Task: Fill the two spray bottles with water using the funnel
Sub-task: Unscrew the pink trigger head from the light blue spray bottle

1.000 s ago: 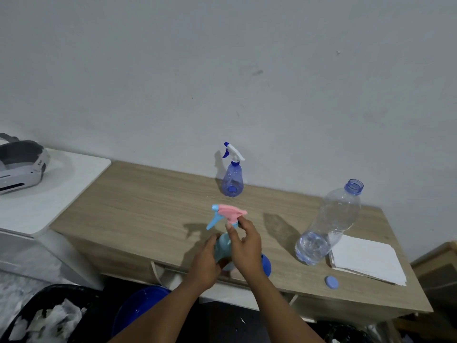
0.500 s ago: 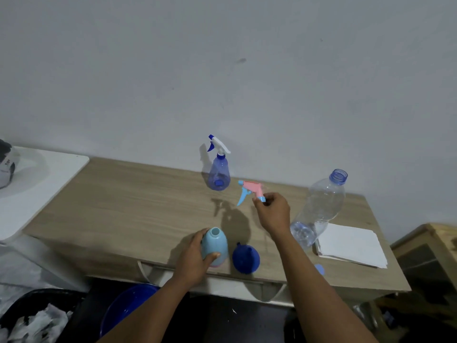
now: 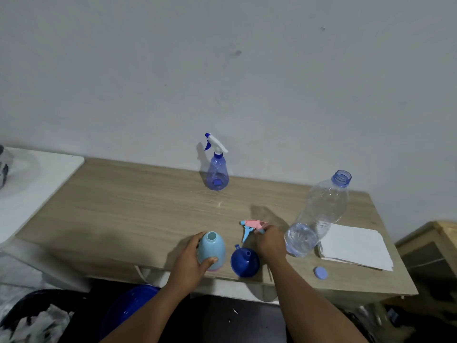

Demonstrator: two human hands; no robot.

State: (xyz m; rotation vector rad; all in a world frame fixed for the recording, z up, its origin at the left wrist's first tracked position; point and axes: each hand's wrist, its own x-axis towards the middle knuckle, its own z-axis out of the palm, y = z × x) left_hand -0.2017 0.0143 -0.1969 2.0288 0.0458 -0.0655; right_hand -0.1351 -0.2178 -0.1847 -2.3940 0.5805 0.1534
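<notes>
Light blue spray bottle [image 3: 212,248]: stood upright at the front edge of the desk [image 3: 123,206], its neck uncovered and open.
Left hand [image 3: 190,263]: wrapped round the light blue spray bottle from its left side.
Left fingers [image 3: 197,237]: curled against the bottle's body, with the thumb pressed on its near side; the bottle is grasped.
Pink spray head [image 3: 253,225]: held just right of the bottle and behind the funnel, with its light blue trigger pointed down. Whether it touches the desk cannot be told.
Right hand [image 3: 270,243]: placed between the funnel and the water bottle.
Right fingers [image 3: 262,229]: pinched on the right end of the pink spray head.
Funnel [image 3: 244,262]: dark blue, set on the desk just right of the light blue spray bottle, with its spout turned upward.
Second spray bottle [image 3: 217,169]: translucent blue with a white head fitted, stood at the back of the desk near the wall, well apart from both hands.
Water bottle [image 3: 319,214]: clear and uncapped, with water seen in its lower part only, stood just right of the right hand.
Cap [image 3: 320,272]: blue, laid on the desk in front of the water bottle.
Paper stack [image 3: 356,246]: white sheets laid just beside the water bottle at the right end of the desk.
Blue basin [image 3: 128,308]: seen partly below the front edge of the desk.
</notes>
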